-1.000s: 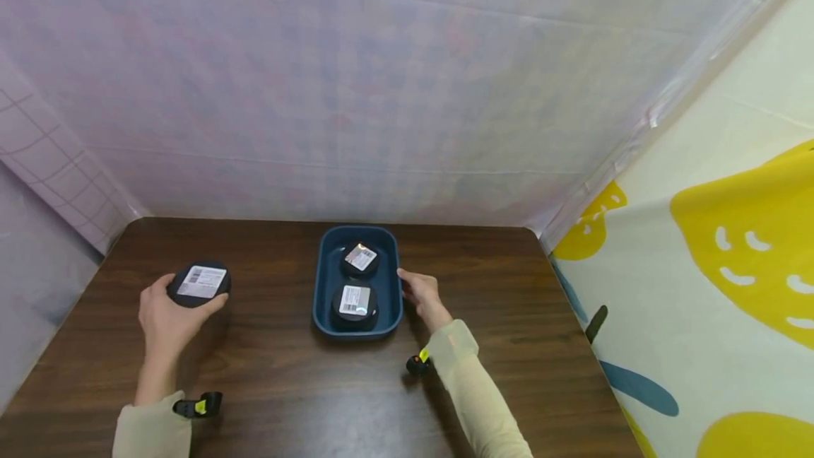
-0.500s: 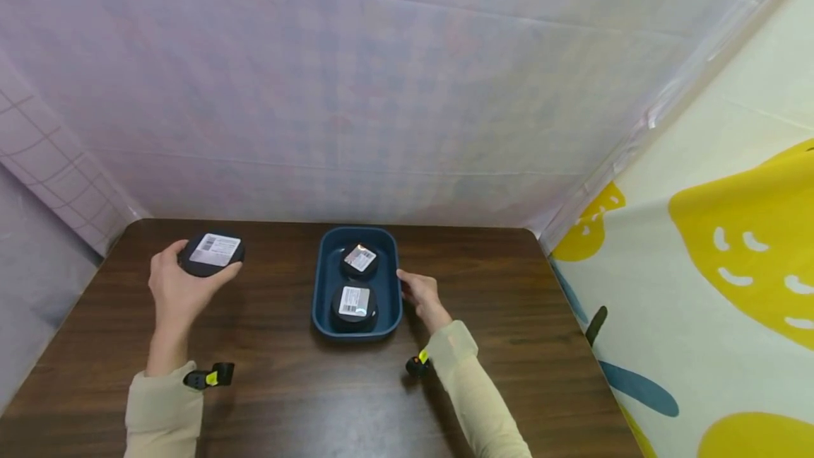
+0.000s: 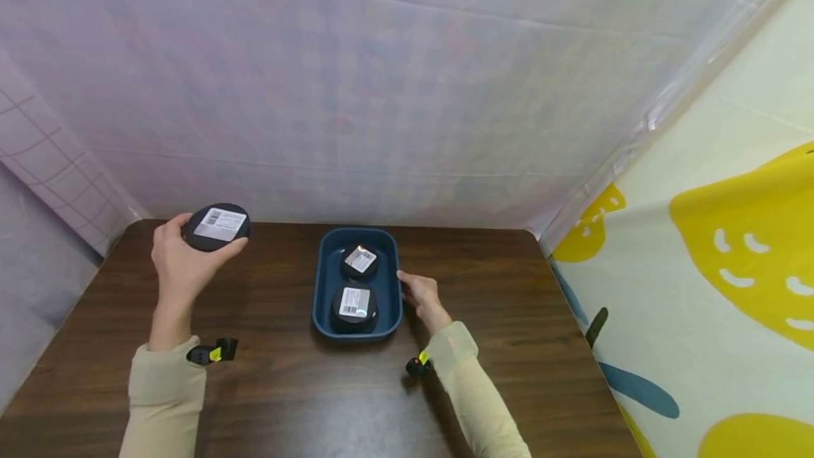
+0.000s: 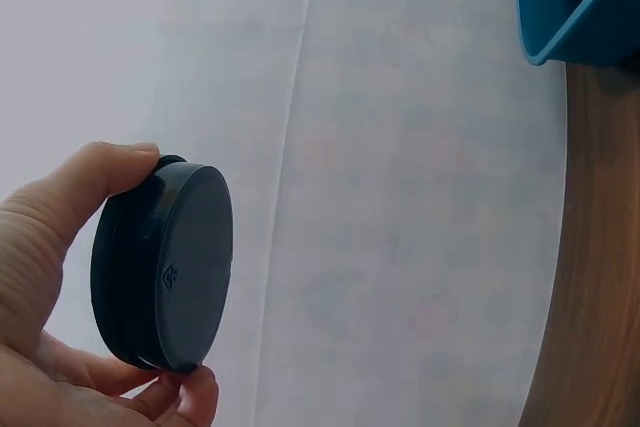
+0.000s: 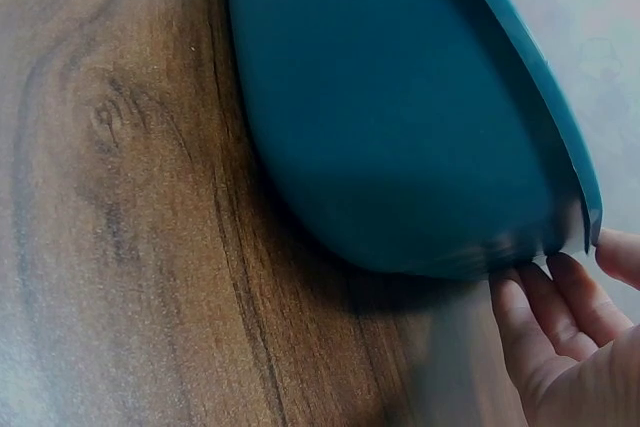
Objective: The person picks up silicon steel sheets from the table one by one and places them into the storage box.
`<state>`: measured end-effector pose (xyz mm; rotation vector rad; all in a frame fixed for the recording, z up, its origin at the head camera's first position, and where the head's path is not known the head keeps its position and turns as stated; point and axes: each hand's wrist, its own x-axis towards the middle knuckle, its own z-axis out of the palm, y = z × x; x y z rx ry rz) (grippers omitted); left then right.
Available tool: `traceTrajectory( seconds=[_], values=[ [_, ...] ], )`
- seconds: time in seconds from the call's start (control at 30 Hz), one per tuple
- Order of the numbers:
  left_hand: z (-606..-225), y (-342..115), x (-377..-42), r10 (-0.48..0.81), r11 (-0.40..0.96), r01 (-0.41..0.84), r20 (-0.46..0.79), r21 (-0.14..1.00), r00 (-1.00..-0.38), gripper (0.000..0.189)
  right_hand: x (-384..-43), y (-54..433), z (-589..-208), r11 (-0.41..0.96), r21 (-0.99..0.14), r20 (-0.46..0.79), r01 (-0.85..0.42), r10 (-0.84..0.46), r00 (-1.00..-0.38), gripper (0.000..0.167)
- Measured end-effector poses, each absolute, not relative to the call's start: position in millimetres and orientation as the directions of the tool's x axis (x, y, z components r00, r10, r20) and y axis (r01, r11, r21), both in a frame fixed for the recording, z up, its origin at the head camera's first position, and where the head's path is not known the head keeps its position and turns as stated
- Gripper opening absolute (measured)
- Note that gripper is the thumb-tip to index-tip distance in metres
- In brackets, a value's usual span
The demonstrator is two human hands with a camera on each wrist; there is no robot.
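Observation:
My left hand (image 3: pixel 181 260) grips a round black plastic container (image 3: pixel 217 227) by its sides, thumb and fingers on opposite edges. It is raised over the back left of the table, its white barcode label facing up. In the left wrist view, the flat underside of the container (image 4: pixel 197 272) bears a small moulded mark. A blue rectangular tray (image 3: pixel 323 281) stands mid-table with two more round black containers inside, the smaller one (image 3: pixel 360 261) behind the larger one (image 3: pixel 354 306). My right hand (image 3: pixel 425 297) holds the tray's right side, thumb at the rim and fingers against the outer wall.
The dark wood-grain table (image 3: pixel 280 387) ends at a pale cloth wall (image 3: pixel 356 90) behind the tray. A curtain with yellow lemon shapes (image 3: pixel 750 218) hangs along the right side. Small black cameras are strapped to both wrists.
My left hand has carried the round black container up toward the back edge and slightly right. My right hand and the tray have stayed in place.

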<state>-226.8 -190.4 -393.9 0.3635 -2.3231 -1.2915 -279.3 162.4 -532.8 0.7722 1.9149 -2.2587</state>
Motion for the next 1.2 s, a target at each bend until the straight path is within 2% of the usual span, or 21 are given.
traceTrajectory(
  seconds=[0.5,0.93,1.2],
  values=[
    [-381.6,-182.3,-237.2,-0.409,0.528,0.034,0.290,0.848,-0.865,0.081,-279.7,165.5,-530.4,-0.199,-0.899,-0.432,0.390,0.260,-0.864,0.028],
    [-379.3,-162.6,-245.0,-0.360,0.520,0.040,0.261,0.853,-0.896,0.083,-277.6,166.6,-532.2,-0.225,-0.906,-0.410,0.359,0.251,-0.877,0.023],
    [-379.7,-146.0,-252.0,-0.315,0.515,0.069,0.264,0.854,-0.912,0.083,-276.9,166.6,-533.2,-0.233,-0.905,-0.409,0.355,0.250,-0.878,0.027]
  ],
)
